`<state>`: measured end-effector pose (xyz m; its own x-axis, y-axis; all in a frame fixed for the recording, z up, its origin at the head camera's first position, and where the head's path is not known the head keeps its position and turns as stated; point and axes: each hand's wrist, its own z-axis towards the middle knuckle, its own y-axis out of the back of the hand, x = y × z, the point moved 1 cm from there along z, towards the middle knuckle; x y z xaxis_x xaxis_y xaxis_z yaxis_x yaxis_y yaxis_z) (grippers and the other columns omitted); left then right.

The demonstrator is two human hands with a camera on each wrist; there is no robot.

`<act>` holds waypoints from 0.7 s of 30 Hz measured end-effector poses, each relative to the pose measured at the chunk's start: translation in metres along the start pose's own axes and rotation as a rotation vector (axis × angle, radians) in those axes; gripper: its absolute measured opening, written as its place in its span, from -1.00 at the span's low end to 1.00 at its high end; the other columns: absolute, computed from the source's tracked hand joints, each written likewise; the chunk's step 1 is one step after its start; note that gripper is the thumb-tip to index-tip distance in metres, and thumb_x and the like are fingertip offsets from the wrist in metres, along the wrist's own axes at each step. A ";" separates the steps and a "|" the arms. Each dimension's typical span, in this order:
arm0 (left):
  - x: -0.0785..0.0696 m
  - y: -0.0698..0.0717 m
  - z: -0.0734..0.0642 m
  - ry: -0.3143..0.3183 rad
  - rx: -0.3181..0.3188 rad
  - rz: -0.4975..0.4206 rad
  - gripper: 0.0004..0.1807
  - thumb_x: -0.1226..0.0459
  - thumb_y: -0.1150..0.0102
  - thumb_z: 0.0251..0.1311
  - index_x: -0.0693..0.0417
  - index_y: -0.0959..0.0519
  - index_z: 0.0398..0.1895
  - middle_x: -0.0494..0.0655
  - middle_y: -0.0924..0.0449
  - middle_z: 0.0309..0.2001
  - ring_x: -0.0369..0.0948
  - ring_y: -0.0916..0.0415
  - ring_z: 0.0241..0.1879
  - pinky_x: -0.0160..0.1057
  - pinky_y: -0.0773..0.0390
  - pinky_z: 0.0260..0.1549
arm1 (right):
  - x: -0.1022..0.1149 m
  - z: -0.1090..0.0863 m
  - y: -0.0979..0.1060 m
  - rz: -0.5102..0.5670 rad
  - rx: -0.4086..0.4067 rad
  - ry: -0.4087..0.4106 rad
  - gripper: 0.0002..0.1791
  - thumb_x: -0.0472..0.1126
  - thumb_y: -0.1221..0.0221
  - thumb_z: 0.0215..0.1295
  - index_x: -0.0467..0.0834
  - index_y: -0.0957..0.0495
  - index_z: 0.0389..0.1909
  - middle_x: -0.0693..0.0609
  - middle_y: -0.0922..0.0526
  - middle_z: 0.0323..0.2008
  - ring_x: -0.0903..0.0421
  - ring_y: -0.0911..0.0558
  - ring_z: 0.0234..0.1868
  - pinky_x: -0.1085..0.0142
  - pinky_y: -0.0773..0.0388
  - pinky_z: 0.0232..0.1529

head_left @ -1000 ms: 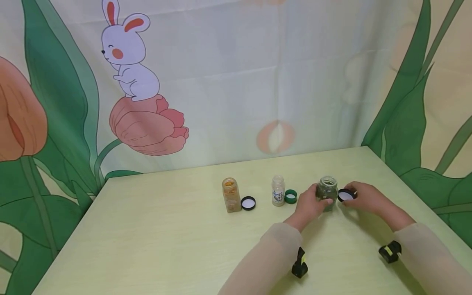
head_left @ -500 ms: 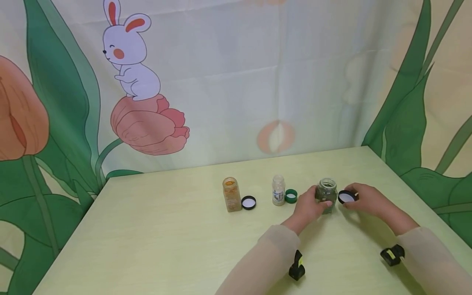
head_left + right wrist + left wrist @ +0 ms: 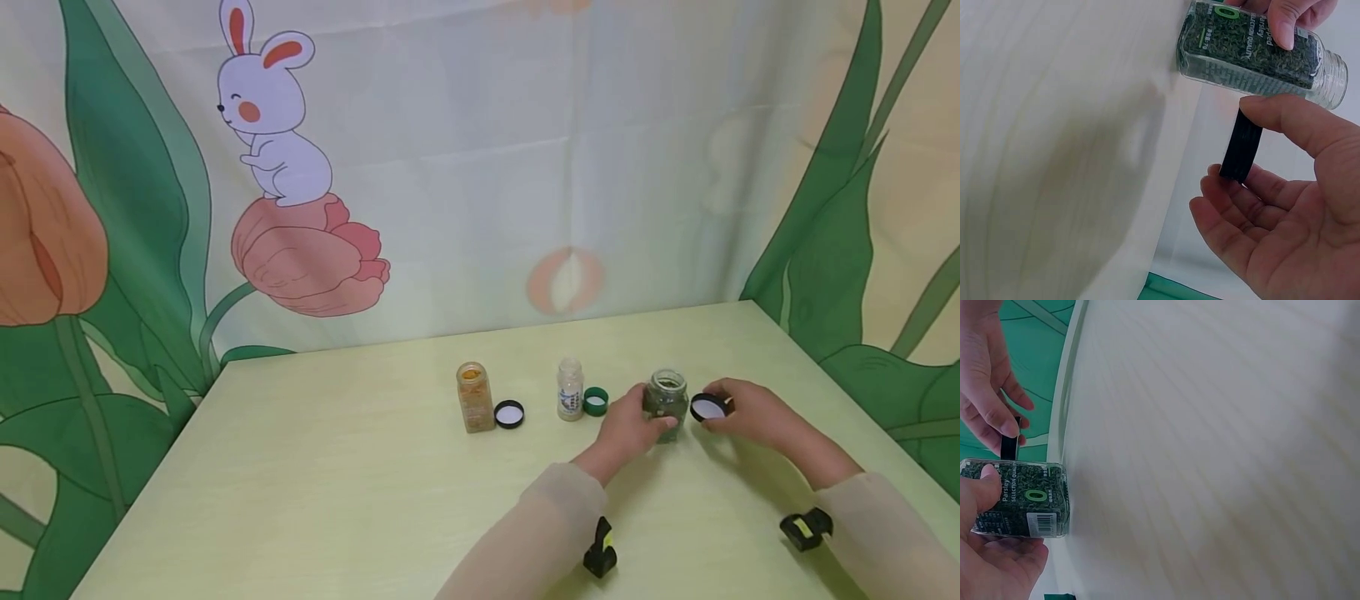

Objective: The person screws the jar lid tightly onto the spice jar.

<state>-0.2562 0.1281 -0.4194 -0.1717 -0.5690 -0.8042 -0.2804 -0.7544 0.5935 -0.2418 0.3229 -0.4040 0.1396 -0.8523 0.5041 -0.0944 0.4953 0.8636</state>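
My left hand (image 3: 628, 423) grips a glass jar of dried parsley (image 3: 666, 402) around its body. The jar is upright with its threaded mouth uncovered, and green flakes fill much of it in the right wrist view. Just right of the jar, my right hand (image 3: 753, 412) pinches a black lid (image 3: 1241, 147) between thumb and fingers. In the head view the lid's white inner face (image 3: 707, 407) points up. Lid and jar are apart in the head view. Whether the jar's base touches the table is hard to tell.
Left of the hands stands a small clear shaker bottle (image 3: 570, 392), uncapped, with a green cap (image 3: 596, 402) beside it. Farther left is an uncapped jar of orange-brown spice (image 3: 475, 400), and a black lid (image 3: 509, 414) lies next to it. A printed curtain (image 3: 465, 167) hangs behind the table (image 3: 300, 483).
The camera view has shifted slightly. Both hands have come a little nearer to the person with the parsley jar and black lid; their grips look the same.
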 end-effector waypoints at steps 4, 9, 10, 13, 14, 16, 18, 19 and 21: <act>0.001 0.002 -0.002 0.010 0.014 0.001 -0.39 0.16 -0.37 0.30 0.12 -0.44 0.36 0.06 -0.60 0.32 -0.08 -0.54 0.34 -0.19 -0.53 0.35 | 0.000 -0.002 0.000 0.003 -0.009 0.004 -0.46 -0.29 -0.36 0.20 -0.57 -0.47 0.07 -0.49 -0.62 -0.03 -0.27 -0.64 -0.08 -0.13 -0.63 -0.03; 0.003 0.004 -0.004 0.010 0.022 0.013 -0.38 0.15 -0.37 0.30 0.13 -0.43 0.37 0.06 -0.59 0.33 -0.07 -0.53 0.35 -0.18 -0.52 0.36 | -0.001 -0.002 -0.001 0.002 -0.003 0.007 -0.46 -0.30 -0.37 0.20 -0.58 -0.47 0.08 -0.48 -0.61 -0.04 -0.27 -0.65 -0.08 -0.13 -0.63 -0.03; 0.003 0.005 -0.005 0.008 0.022 0.017 -0.38 0.15 -0.37 0.29 0.13 -0.43 0.37 0.07 -0.59 0.33 -0.07 -0.54 0.34 -0.19 -0.52 0.35 | -0.001 -0.002 -0.002 0.001 -0.003 0.009 -0.46 -0.30 -0.37 0.20 -0.58 -0.47 0.07 -0.48 -0.62 -0.04 -0.27 -0.65 -0.09 -0.13 -0.63 -0.03; 0.005 0.005 -0.006 0.004 0.025 0.025 -0.37 0.14 -0.38 0.29 0.13 -0.43 0.37 0.07 -0.59 0.32 -0.06 -0.54 0.34 -0.19 -0.53 0.35 | -0.001 -0.003 -0.002 0.003 -0.004 0.016 -0.47 -0.30 -0.38 0.20 -0.58 -0.47 0.06 -0.46 -0.63 -0.07 -0.26 -0.65 -0.10 -0.12 -0.64 -0.05; 0.005 0.006 -0.006 0.002 0.027 0.023 -0.36 0.14 -0.38 0.29 0.13 -0.43 0.38 0.07 -0.59 0.32 -0.06 -0.54 0.34 -0.19 -0.53 0.34 | 0.000 -0.003 -0.003 0.003 -0.003 0.016 -0.47 -0.30 -0.38 0.20 -0.58 -0.47 0.06 -0.46 -0.63 -0.07 -0.26 -0.65 -0.10 -0.12 -0.64 -0.05; 0.006 0.007 -0.007 0.004 0.031 0.018 -0.36 0.14 -0.38 0.29 0.13 -0.43 0.38 0.07 -0.59 0.32 -0.06 -0.54 0.34 -0.18 -0.53 0.34 | 0.002 -0.004 -0.002 0.002 -0.002 0.016 -0.46 -0.30 -0.37 0.20 -0.57 -0.47 0.07 -0.46 -0.63 -0.06 -0.26 -0.65 -0.09 -0.12 -0.64 -0.05; 0.008 0.008 -0.008 0.005 0.038 0.010 -0.35 0.14 -0.38 0.29 0.12 -0.42 0.39 0.06 -0.59 0.32 -0.06 -0.53 0.34 -0.18 -0.53 0.35 | 0.004 -0.004 -0.002 0.004 0.000 0.015 -0.46 -0.29 -0.37 0.20 -0.57 -0.47 0.07 -0.46 -0.63 -0.06 -0.28 -0.64 -0.08 -0.12 -0.63 -0.05; 0.008 0.009 -0.009 0.004 0.042 0.009 -0.35 0.14 -0.37 0.29 0.12 -0.41 0.40 0.06 -0.59 0.32 -0.06 -0.53 0.35 -0.17 -0.53 0.35 | 0.005 -0.005 -0.002 0.003 0.000 0.017 -0.47 -0.29 -0.37 0.20 -0.57 -0.47 0.07 -0.46 -0.63 -0.05 -0.28 -0.64 -0.08 -0.12 -0.63 -0.04; 0.009 0.011 -0.010 -0.003 0.049 0.011 -0.34 0.14 -0.37 0.30 0.12 -0.41 0.41 0.07 -0.58 0.33 -0.06 -0.52 0.35 -0.16 -0.53 0.35 | 0.007 -0.004 -0.002 0.002 -0.005 0.027 -0.47 -0.30 -0.38 0.19 -0.56 -0.48 0.07 -0.45 -0.63 -0.06 -0.29 -0.64 -0.08 -0.13 -0.63 -0.05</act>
<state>-0.2512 0.1113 -0.4200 -0.1780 -0.5760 -0.7978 -0.3240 -0.7312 0.6003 -0.2364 0.3166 -0.4020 0.1656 -0.8464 0.5061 -0.0897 0.4981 0.8625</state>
